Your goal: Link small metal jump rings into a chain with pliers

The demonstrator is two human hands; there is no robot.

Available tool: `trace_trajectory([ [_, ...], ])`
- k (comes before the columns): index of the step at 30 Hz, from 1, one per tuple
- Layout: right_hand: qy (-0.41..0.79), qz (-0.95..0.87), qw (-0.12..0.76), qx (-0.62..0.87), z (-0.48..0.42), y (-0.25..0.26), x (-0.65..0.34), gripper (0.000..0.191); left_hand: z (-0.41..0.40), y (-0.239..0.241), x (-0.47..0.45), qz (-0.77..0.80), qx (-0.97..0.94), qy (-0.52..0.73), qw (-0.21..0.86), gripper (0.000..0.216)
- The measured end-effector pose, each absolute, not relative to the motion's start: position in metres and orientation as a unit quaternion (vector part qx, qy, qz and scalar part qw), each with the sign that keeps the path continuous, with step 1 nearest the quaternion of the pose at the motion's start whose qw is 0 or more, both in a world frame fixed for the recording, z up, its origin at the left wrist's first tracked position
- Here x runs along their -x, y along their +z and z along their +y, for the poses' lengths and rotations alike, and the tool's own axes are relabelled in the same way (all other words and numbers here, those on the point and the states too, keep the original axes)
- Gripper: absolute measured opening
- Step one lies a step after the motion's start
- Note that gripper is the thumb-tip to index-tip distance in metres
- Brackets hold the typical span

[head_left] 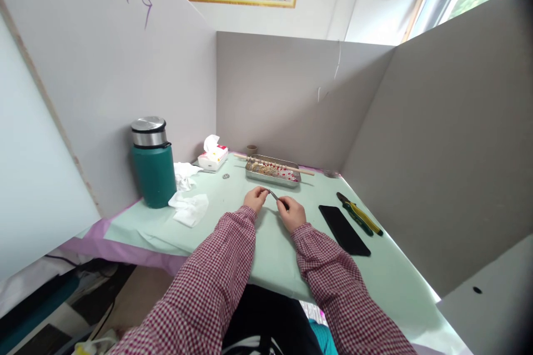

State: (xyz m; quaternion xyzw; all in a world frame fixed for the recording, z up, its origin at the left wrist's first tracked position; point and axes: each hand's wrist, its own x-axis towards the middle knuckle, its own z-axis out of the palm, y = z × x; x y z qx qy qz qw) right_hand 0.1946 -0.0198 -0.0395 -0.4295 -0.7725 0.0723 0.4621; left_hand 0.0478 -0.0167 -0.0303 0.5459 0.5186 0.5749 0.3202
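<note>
My right hand (292, 214) is closed around a slim dark metal tool (273, 195) that looks like tweezers. The tool's narrow tip points up and left, reaching the fingertips of my left hand (255, 198). That hand is pinched, and whatever small thing it may hold is too small to make out. Both hands are over the middle of the pale green table cover (272, 255). Just beyond them is a shallow metal tray (272, 179) of small red, white and gold pieces, with a wooden stick (306, 171) lying across it.
A green flask (154, 172), crumpled tissues (190, 209) and a tissue pack (214, 156) stand on the left. A black phone-like slab (343, 230) and yellow-green pliers (360, 214) lie on the right. Grey partitions (291, 94) enclose the table.
</note>
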Motion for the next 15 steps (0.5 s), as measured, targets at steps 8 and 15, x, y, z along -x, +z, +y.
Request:
trace_trajectory([
  [8,-0.042,-0.775,0.438,0.453,-0.026,-0.039,-0.193,0.021,-0.016,-0.034,-0.045,0.565,-0.577,0.529,0.261,0.022],
  [15,-0.146,-0.777,0.404,0.460,-0.031,-0.036,-0.190,0.018,-0.016,-0.033,-0.044,0.611,-0.598,0.481,0.192,0.027],
])
